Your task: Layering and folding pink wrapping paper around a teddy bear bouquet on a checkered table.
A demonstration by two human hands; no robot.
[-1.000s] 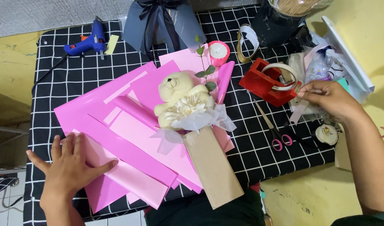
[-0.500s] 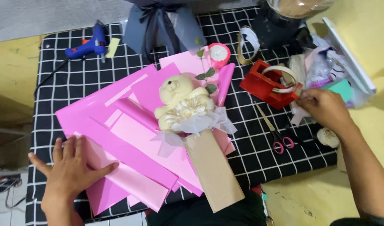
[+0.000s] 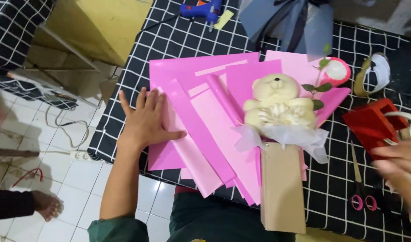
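Observation:
My left hand (image 3: pixel 147 120) lies flat, fingers spread, on the left edge of a fan of pink paper sheets (image 3: pixel 205 112) on a black grid-patterned table (image 3: pixel 169 40). On the sheets sits a cream teddy bear (image 3: pixel 278 105) wrapped in white tissue, with a brown cardboard handle (image 3: pixel 281 188) below it. My right hand (image 3: pixel 400 161) is blurred at the right edge, beside a red tape dispenser (image 3: pixel 371 123); I cannot tell whether it holds anything.
Pink-handled scissors (image 3: pixel 361 188) lie by the right hand. A blue glue gun (image 3: pixel 201 9) and a grey-blue wrapped bundle with a dark ribbon (image 3: pixel 290 22) sit at the far edge. A pink round container (image 3: pixel 337 71) and a ribbon roll (image 3: pixel 371 76) are behind the bear. Another person's foot (image 3: pixel 46 205) is on the floor tiles at the left.
The view has swung left and closer, showing the floor. My right hand has drawn down from the tape dispenser to the right edge. My left hand stays on the pink paper.

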